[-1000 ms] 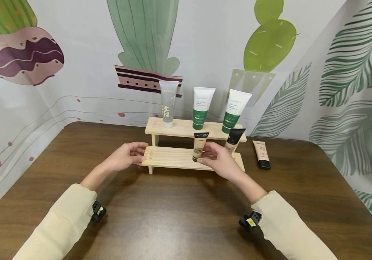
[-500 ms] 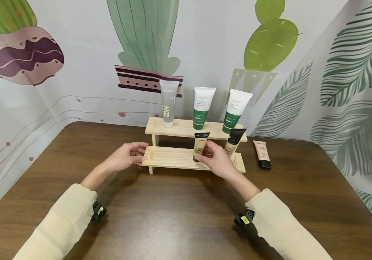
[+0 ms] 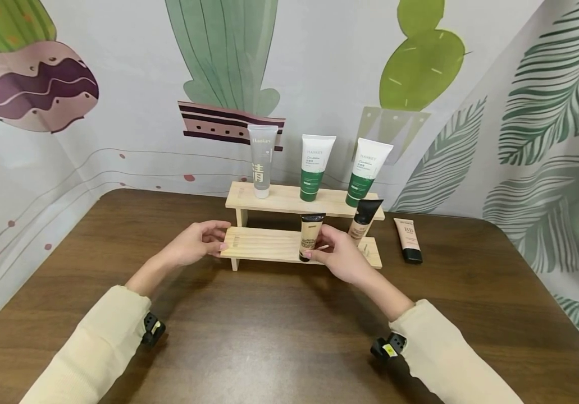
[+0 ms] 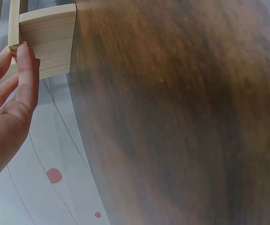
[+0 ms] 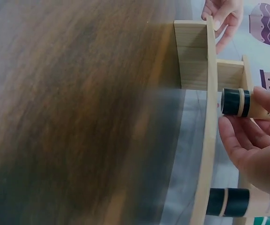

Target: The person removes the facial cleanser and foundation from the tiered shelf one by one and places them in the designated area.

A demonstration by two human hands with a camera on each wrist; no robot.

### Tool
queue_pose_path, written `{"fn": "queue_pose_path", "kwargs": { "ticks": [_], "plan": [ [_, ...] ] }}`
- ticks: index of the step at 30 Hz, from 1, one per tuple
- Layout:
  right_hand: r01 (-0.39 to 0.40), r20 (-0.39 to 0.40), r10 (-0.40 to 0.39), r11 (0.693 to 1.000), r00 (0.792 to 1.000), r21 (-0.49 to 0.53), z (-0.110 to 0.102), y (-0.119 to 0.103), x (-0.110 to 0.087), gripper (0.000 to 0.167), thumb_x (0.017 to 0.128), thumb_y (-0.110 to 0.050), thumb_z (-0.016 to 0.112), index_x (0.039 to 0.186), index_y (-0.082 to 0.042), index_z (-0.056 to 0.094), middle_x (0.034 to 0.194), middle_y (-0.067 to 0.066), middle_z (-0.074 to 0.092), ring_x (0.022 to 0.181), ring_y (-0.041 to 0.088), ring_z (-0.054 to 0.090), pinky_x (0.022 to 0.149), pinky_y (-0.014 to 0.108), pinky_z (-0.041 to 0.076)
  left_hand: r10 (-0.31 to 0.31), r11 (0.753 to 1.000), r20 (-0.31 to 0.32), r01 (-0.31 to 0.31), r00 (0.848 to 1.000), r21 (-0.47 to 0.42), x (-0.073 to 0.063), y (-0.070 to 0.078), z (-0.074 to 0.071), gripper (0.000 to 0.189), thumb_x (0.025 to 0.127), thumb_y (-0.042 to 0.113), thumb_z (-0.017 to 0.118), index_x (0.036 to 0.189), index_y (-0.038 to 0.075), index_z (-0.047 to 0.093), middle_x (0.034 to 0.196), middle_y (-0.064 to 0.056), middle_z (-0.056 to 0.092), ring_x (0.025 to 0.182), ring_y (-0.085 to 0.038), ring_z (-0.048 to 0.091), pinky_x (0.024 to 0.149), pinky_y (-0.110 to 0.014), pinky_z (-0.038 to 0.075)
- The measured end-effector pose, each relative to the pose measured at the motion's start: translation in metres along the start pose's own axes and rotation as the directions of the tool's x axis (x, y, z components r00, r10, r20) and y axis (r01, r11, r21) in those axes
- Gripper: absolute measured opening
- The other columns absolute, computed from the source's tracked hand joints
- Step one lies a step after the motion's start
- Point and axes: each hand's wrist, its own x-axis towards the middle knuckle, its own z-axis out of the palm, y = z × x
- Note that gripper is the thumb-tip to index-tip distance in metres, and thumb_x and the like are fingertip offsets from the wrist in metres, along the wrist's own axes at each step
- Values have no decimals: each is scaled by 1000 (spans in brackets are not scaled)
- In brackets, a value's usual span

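My right hand (image 3: pixel 342 252) grips a small beige cosmetic tube (image 3: pixel 309 235), cap down, over the front edge of the lower shelf. In the right wrist view the tube's black cap (image 5: pixel 230 101) sits close to the shelf board, thumb on one side and fingers on the other. My left hand (image 3: pixel 195 242) pinches the left end of the two-tier wooden display rack (image 3: pixel 264 244); the left wrist view shows fingertips at the board's corner (image 4: pixel 14 47). Behind my right hand, a second beige tube (image 3: pixel 361 224) with a black top stands leaning on the lower shelf.
On the upper shelf stand a clear grey tube (image 3: pixel 262 160) and two white-and-green tubes (image 3: pixel 314 168). A pink BB cream tube (image 3: pixel 408 240) lies on the brown table (image 3: pixel 249 336) right of the rack. A cactus-print cloth (image 3: pixel 329 67) hangs behind.
The beige tube in my right hand has shifted slightly toward me, from over the middle of the lower shelf to its front edge. The left hand stays at the rack's end.
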Motion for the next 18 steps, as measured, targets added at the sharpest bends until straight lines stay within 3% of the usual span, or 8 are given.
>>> {"fn": "queue_pose_path", "kwargs": {
  "ticks": [13,18],
  "plan": [
    [38,87,-33,998,996,-57,-34,0,-26,22,79,-4,70,98,1,61,87,7,64,83,18,60,73,31,53,-16,1000,1,16,1000,22,2,-1,-1,46,87,-6,55,129,-13,38,109,-30,52,85,-23,59,71,-34,56],
    [3,110,6,997,994,-79,-54,6,-40,22,79,-6,70,99,0,61,86,7,64,76,19,60,62,27,53,-14,1000,3,14,1000,23,2,0,0,46,87,-6,55,129,-14,38,109,-30,53,84,-23,59,71,-34,56]
  ]
}}
